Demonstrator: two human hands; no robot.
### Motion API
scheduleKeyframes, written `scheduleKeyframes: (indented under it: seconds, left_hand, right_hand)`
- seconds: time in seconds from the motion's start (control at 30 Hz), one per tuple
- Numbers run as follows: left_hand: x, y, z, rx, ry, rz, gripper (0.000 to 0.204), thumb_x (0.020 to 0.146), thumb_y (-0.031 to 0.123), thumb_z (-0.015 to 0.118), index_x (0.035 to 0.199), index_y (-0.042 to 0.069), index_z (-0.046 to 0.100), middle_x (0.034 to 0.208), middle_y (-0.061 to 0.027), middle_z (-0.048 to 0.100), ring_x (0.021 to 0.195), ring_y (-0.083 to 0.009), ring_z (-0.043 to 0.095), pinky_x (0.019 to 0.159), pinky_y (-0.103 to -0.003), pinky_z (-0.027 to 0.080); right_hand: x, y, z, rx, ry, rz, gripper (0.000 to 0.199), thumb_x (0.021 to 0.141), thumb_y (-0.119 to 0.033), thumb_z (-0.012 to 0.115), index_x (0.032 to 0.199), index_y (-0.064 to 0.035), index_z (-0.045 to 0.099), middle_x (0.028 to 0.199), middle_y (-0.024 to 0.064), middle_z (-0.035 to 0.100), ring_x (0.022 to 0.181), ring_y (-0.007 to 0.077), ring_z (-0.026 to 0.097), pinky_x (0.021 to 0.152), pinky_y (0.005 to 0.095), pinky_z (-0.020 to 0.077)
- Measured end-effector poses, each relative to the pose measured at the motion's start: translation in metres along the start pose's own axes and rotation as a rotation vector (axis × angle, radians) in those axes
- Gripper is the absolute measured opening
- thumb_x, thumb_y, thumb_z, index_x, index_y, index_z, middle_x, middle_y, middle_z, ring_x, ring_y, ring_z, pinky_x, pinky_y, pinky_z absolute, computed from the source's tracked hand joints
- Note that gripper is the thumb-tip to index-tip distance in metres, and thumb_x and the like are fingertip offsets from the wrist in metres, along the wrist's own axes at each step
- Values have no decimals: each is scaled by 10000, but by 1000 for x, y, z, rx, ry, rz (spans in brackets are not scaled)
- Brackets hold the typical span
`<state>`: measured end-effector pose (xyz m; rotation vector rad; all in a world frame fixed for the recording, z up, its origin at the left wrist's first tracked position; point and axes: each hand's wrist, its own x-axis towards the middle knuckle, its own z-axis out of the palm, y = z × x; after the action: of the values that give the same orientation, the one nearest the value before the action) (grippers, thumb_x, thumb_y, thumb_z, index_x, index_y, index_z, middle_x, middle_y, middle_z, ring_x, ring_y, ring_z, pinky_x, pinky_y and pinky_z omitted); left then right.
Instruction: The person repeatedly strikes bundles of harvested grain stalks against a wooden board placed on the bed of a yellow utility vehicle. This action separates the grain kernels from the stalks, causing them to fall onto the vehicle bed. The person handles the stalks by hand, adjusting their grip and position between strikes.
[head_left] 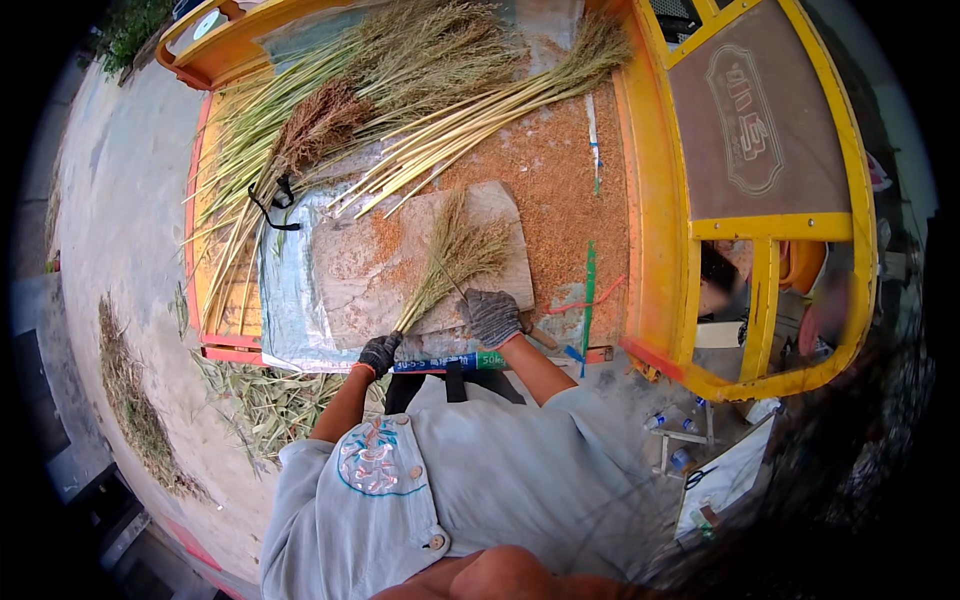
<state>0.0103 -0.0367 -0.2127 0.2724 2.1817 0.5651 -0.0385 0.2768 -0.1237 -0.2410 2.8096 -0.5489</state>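
Dark grey gloves cover both hands. My left hand (380, 352) is closed around the stalk ends of a small bunch of broomcorn (455, 255), whose bushy seed heads fan out away from me. The bunch lies on a worn flat board (350, 285) scattered with reddish-brown seeds. My right hand (493, 318) is beside the bunch at the board's near right, its fingers curled down. A thin dark line runs from its fingers toward the seed heads, and a brown wooden-looking piece (543, 338) shows on its other side; what it grips is mostly hidden.
A large pile of cut broomcorn (400, 80) covers the far left of the yellow cart bed, with a reddish seed head (322, 122) and a black strap (268, 210). Loose seeds (560, 200) spread to the right. A yellow metal frame (765, 300) rises at right; leaves (280, 405) lie below.
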Motion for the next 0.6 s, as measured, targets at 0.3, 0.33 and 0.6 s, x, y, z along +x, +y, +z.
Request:
scheduleKeyframes:
  seconds: [0.3, 0.33, 0.6]
  left_hand:
    - [-4, -6, 4, 78, 81, 62, 328, 926, 312, 366, 1103, 89, 529, 863, -228, 606, 787, -378, 598, 722, -450, 468]
    - [-5, -8, 7, 133, 172, 143, 336, 916, 326, 385, 1094, 89, 543, 851, -227, 609, 769, -374, 600, 715, -448, 469]
    - [-29, 70, -38, -1083, 51, -338, 244, 841, 289, 608, 861, 52, 554, 542, -68, 515, 387, -131, 457, 363, -273, 360]
  right_hand:
    - [20, 87, 6, -22, -352, 282, 399, 885, -391, 408, 1007, -69, 611, 960, 184, 638, 900, 349, 612, 765, 483, 464]
    - [25, 98, -6, -38, -333, 329, 402, 887, -380, 409, 1027, -54, 599, 946, 198, 636, 896, 346, 616, 771, 473, 468]
    - [-30, 81, -27, 120, -1, 700, 497, 877, -467, 384, 1001, -29, 584, 872, 242, 626, 829, 402, 607, 745, 490, 473]
